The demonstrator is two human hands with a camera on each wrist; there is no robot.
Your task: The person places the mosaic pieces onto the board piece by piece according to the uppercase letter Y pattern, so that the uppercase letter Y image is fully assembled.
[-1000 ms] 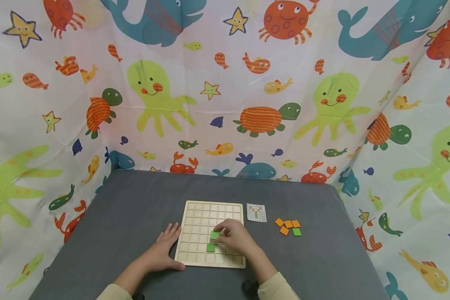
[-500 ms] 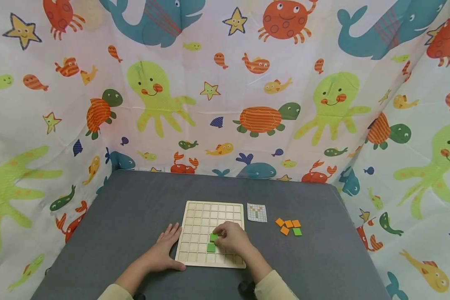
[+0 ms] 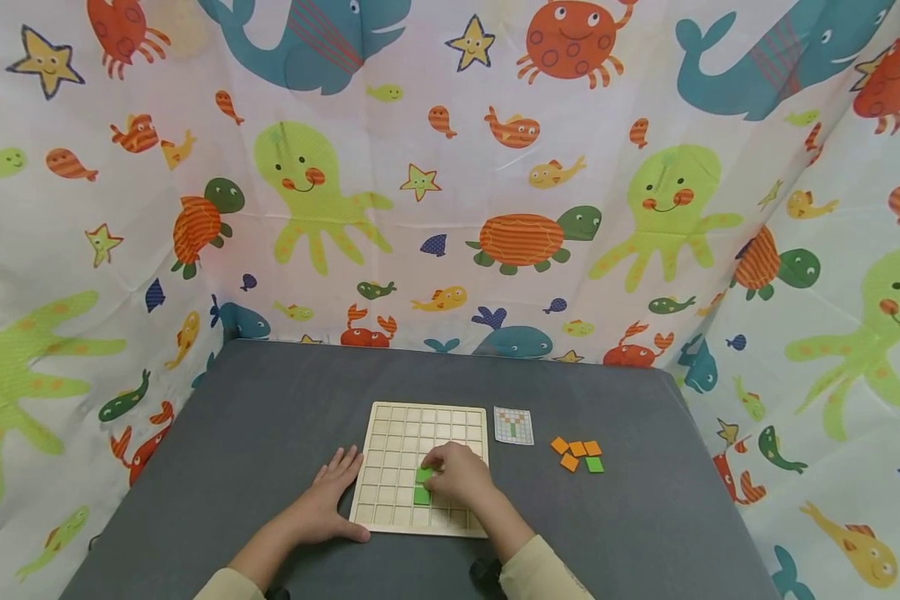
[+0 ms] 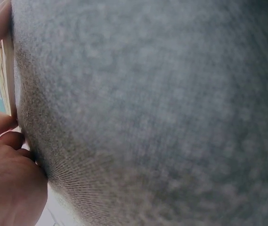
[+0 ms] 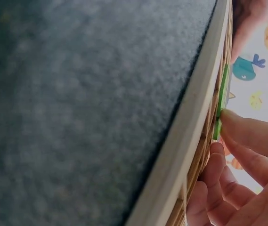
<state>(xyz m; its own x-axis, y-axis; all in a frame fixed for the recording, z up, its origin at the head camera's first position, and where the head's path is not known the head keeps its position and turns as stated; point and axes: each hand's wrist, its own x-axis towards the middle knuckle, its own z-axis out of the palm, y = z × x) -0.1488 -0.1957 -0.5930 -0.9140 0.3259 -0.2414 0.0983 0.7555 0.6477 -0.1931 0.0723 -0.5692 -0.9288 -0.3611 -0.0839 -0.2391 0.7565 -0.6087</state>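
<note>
A wooden grid board (image 3: 390, 467) lies flat on the table. One green square tile (image 3: 422, 496) sits in a cell near its front. Just behind that, my right hand (image 3: 461, 479) pinches a second green tile (image 3: 423, 475) at board level, its fingers hiding part of it. In the right wrist view, the thumb (image 5: 251, 132) touches green at the board's surface. My left hand (image 3: 326, 500) rests on the table along the board's left side, fingers spread and thumb at the front left corner. The left wrist view shows mostly grey cloth, with the board's edge (image 4: 9, 84) at far left.
A small card (image 3: 513, 426) printed with a coloured grid lies right of the board. Farther right are several loose orange tiles (image 3: 569, 462) and one green tile (image 3: 595, 465). A curtain (image 3: 435, 317) with sea animals hangs behind the grey table (image 3: 292, 400).
My right hand has shifted slightly left and toward me, bringing the pinched green tile in line behind the other one. The left hand has stayed where it was.
</note>
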